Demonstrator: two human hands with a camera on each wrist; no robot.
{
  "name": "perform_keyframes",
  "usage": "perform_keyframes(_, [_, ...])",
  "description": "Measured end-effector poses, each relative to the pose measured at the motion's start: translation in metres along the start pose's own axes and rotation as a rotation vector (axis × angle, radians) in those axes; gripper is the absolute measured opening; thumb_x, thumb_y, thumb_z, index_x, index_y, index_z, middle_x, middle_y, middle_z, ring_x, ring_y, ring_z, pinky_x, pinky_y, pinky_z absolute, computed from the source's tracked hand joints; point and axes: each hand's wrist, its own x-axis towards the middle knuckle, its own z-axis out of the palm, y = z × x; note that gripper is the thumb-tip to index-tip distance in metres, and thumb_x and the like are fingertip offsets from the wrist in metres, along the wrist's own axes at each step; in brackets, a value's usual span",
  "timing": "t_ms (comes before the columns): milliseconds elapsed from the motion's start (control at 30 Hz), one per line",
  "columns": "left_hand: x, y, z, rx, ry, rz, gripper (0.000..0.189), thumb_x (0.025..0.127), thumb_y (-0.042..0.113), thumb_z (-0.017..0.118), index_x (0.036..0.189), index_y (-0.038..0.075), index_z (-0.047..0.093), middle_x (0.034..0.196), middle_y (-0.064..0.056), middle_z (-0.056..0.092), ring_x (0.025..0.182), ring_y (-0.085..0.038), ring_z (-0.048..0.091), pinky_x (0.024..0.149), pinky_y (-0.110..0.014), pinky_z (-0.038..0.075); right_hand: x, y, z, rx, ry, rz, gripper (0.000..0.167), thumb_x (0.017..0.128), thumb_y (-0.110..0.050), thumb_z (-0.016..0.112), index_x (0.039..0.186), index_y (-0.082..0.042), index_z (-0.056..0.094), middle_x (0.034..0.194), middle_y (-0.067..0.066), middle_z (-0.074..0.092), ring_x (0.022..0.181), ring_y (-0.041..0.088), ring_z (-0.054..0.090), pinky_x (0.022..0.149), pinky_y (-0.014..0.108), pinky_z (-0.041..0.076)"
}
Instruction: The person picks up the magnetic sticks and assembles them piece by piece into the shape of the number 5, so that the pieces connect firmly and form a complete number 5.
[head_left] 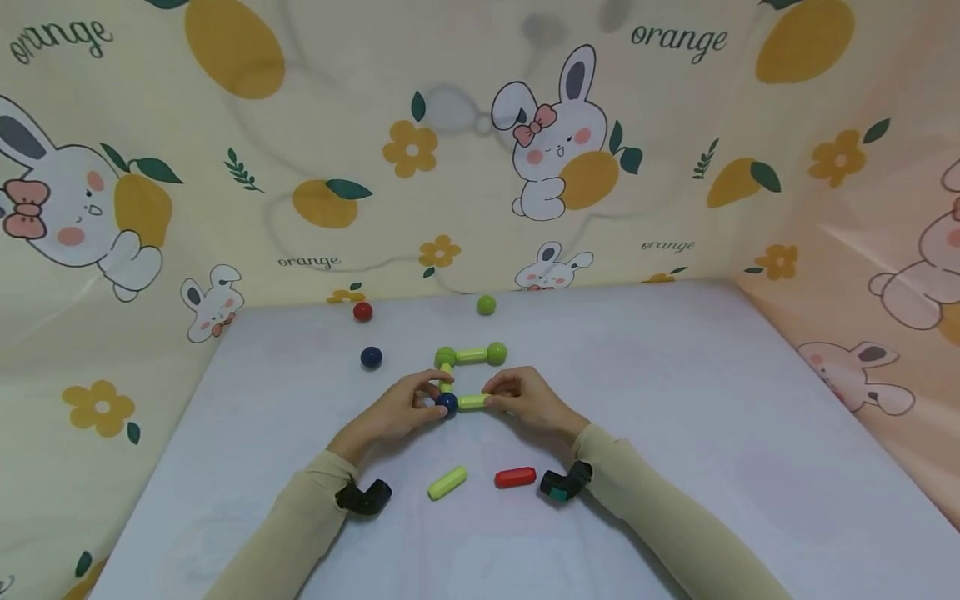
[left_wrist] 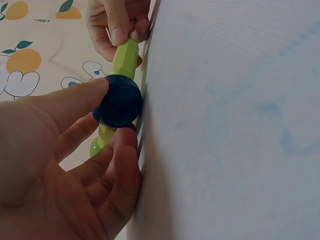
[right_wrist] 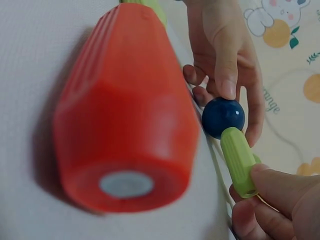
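My left hand (head_left: 405, 406) pinches a dark blue ball (head_left: 447, 405) between thumb and fingers. With thumb and fingertips, my right hand (head_left: 532, 400) holds the outer end of a light green rod (head_left: 472, 402), whose other end meets the blue ball. From that ball a second green rod (head_left: 446, 379) runs back to a green ball (head_left: 446, 357). There another green rod (head_left: 472, 356) leads right to a further green ball (head_left: 497, 353). In the right wrist view the blue ball (right_wrist: 223, 118) touches the green rod (right_wrist: 239, 162).
Nearer the front lie a loose green rod (head_left: 447, 483) and a red rod (head_left: 515, 477) with a grey disc on its end (right_wrist: 126, 184). Behind the hands sit a loose blue ball (head_left: 371, 357), a red ball (head_left: 363, 312) and a green ball (head_left: 487, 305). A printed cloth (head_left: 465, 208) stands behind the white table.
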Motion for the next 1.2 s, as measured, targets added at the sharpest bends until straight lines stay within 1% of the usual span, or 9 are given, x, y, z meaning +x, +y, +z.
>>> perform_keyframes(200, [-0.0006,-0.0022,0.0005,0.002,0.001,0.006,0.045,0.098,0.016,0.066,0.142,0.017,0.053,0.117,-0.012,0.064,0.072,-0.015,0.051,0.067,-0.027,0.043,-0.0001,0.001,0.0015,-0.005,0.007,0.013,0.017,0.096,-0.01,0.068,0.111,-0.001,0.071,0.103,0.014,0.074,0.082,0.008,0.063,0.073,0.02,0.051])
perform_keyframes(333, [0.0004,-0.0038,0.0013,0.021,0.016,0.016,0.041,0.1,0.018,0.063,0.14,0.016,0.055,0.116,-0.012,0.064,0.07,-0.014,0.049,0.065,-0.026,0.042,0.0002,0.0016,0.0016,-0.009,0.008,0.007,0.018,0.096,-0.009,0.068,0.112,-0.001,0.071,0.104,0.015,0.075,0.082,0.009,0.063,0.072,0.02,0.05])
perform_keyframes(533, [0.0013,-0.0033,0.0025,0.03,0.033,0.011,0.039,0.101,0.018,0.062,0.139,0.017,0.056,0.117,-0.013,0.065,0.069,-0.014,0.049,0.066,-0.027,0.041,0.0007,0.0031,0.001,-0.006,0.007,-0.003,0.02,0.097,-0.01,0.068,0.113,0.001,0.071,0.104,0.017,0.074,0.082,0.01,0.061,0.07,0.019,0.049])
perform_keyframes(767, [0.0001,-0.0003,0.0033,0.025,0.038,-0.011,0.039,0.1,0.018,0.064,0.138,0.018,0.057,0.116,-0.011,0.065,0.071,-0.015,0.049,0.066,-0.028,0.041,-0.0018,-0.0012,0.0007,-0.003,0.001,-0.005,0.022,0.098,-0.009,0.066,0.115,0.004,0.069,0.103,0.02,0.073,0.078,0.014,0.059,0.063,0.02,0.047])
perform_keyframes(867, [0.0005,0.0001,0.0037,0.03,0.041,-0.007,0.039,0.1,0.018,0.064,0.138,0.018,0.057,0.116,-0.011,0.066,0.071,-0.015,0.049,0.067,-0.028,0.041,-0.0016,-0.0019,0.0006,-0.002,-0.005,-0.008,0.021,0.097,-0.006,0.065,0.114,0.007,0.068,0.102,0.023,0.073,0.078,0.017,0.06,0.064,0.021,0.047])
perform_keyframes(967, [0.0008,-0.0005,0.0036,0.035,0.044,0.004,0.038,0.1,0.017,0.064,0.137,0.017,0.056,0.115,-0.011,0.066,0.07,-0.015,0.049,0.066,-0.028,0.041,-0.0008,-0.0018,0.0,0.01,-0.014,-0.011,0.022,0.097,-0.004,0.064,0.114,0.01,0.067,0.104,0.025,0.072,0.079,0.018,0.06,0.065,0.021,0.047])
perform_keyframes(1067, [0.0005,-0.0005,0.0035,0.033,0.044,0.006,0.038,0.1,0.017,0.064,0.137,0.017,0.057,0.114,-0.011,0.066,0.069,-0.015,0.049,0.067,-0.028,0.041,-0.0007,-0.0007,-0.0006,0.009,-0.014,-0.007,0.024,0.098,-0.006,0.064,0.116,0.01,0.067,0.106,0.025,0.072,0.079,0.015,0.059,0.063,0.021,0.046])
perform_keyframes(1200, [-0.0001,-0.0005,0.0038,0.028,0.041,0.006,0.039,0.1,0.017,0.064,0.138,0.017,0.057,0.114,-0.011,0.066,0.069,-0.015,0.048,0.067,-0.028,0.041,-0.0014,0.0001,-0.0015,0.006,-0.006,0.005,0.026,0.099,-0.013,0.064,0.118,0.005,0.068,0.108,0.021,0.073,0.078,0.014,0.058,0.062,0.021,0.046])
